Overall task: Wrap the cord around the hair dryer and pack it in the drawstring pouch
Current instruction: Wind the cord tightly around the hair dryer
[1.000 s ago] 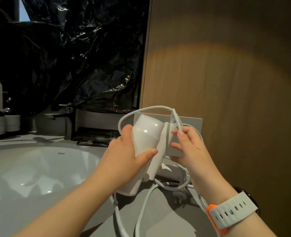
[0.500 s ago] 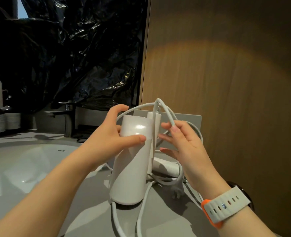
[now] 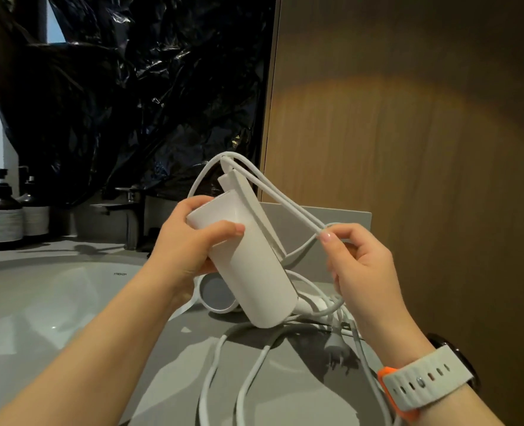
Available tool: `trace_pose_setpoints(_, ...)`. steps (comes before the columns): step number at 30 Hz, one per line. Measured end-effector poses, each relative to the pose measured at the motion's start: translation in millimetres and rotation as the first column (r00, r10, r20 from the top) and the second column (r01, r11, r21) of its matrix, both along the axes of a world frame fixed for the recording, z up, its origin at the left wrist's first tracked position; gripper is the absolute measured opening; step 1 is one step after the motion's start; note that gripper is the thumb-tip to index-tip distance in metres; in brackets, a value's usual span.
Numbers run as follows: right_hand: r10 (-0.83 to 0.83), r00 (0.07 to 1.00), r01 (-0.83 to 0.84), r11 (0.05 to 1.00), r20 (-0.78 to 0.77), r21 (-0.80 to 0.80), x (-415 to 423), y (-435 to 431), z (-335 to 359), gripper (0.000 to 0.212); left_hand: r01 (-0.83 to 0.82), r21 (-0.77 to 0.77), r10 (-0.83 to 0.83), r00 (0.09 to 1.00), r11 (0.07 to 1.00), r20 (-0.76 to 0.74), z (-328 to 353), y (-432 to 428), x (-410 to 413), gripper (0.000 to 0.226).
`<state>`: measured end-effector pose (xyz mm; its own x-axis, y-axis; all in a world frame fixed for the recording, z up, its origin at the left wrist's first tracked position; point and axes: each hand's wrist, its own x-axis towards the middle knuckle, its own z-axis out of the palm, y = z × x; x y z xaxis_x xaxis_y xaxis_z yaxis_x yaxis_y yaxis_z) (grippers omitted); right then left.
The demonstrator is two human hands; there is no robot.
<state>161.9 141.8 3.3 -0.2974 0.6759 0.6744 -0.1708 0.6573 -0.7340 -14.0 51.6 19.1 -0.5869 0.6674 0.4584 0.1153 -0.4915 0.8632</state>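
**Dryer up off the counter, cord pinched at the right**

The left hand gripped the white hair dryer, fingers curled round the upper barrel. The dryer was tilted, its top leaning left and away and its lower end down by the grey counter; whether it touched could not be told. The right hand pinched strands of the white cord between thumb and fingers, just right of the barrel. The cord looped over the folded handle at the top, and more of it trailed loose across the counter towards the near edge, with the plug lying beside the right wrist.

Room was tight on the right. The wood panel stood close behind the right hand, and a low grey upstand ran along the counter's back edge. To the left, the basin opened wide, its rim curving under the left forearm. Behind it stood the tap and black plastic sheeting. A round white piece sat on the counter just behind the dryer.

A small dark mark was printed on the basin's inner wall, too small to read. Two pump bottles at far left wore pale labels with no legible text. A pale strap with an orange edge circled the right wrist.
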Motion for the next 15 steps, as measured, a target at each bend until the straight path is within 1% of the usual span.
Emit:
trace_pose_setpoints(1,-0.036,0.999,0.036,0.999,-0.005,0.003,1.2,2.6,0.0,0.012,0.017,-0.019,-0.017,1.0,1.0,0.002,0.4,-0.5,-1.3,0.042)
trace_pose_setpoints(4,-0.123,0.992,0.122,0.992,-0.029,-0.035,9.0,12.4,1.8,0.014,0.072,-0.106,-0.076,0.996,0.992,-0.035,3.2,-5.4,-8.4,0.061)
trace_pose_setpoints(5,-0.146,0.989,0.144,0.988,-0.036,-0.056,11.4,15.2,2.1,0.015,0.094,-0.131,-0.101,0.993,0.987,-0.052,4.5,-8.2,-9.9,0.062)
trace_pose_setpoints(6,-0.169,0.985,0.166,0.984,-0.04,-0.068,13.0,17.2,1.9,0.016,0.113,-0.154,-0.124,0.99,0.982,-0.068,5.0,-10.2,-11.7,0.055)
trace_pose_setpoints(8,-0.194,0.98,0.192,0.98,-0.045,-0.048,13.4,16.9,1.0,0.016,0.146,-0.222,-0.163,0.985,0.964,-0.06,5.7,-14.9,-14.1,0.034)
trace_pose_setpoints(10,-0.169,0.985,0.169,0.985,-0.018,0.025,10.2,11.3,0.4,0.014,0.172,-0.268,-0.191,0.98,0.948,-0.048,5.6,-18.6,-17.0,0.025)
trace_pose_setpoints(12,-0.101,0.992,0.096,0.992,0.069,0.078,6.2,5.0,1.0,0.004,0.18,-0.273,-0.21,0.974,0.945,-0.086,5.0,-18.3,-21.1,0.032)
trace_pose_setpoints(13,-0.072,0.989,0.062,0.995,0.133,0.077,4.7,2.8,1.6,0.003,0.186,-0.274,-0.22,0.97,0.944,-0.099,5.4,-18.9,-20.3,0.037)
trace_pose_setpoints(15,0.011,0.971,-0.012,1.0,0.238,0.006,3.1,0.2,2.9,0.013,0.202,-0.278,-0.239,0.965,0.939,-0.105,6.0,-18.7,-19.0,0.039)
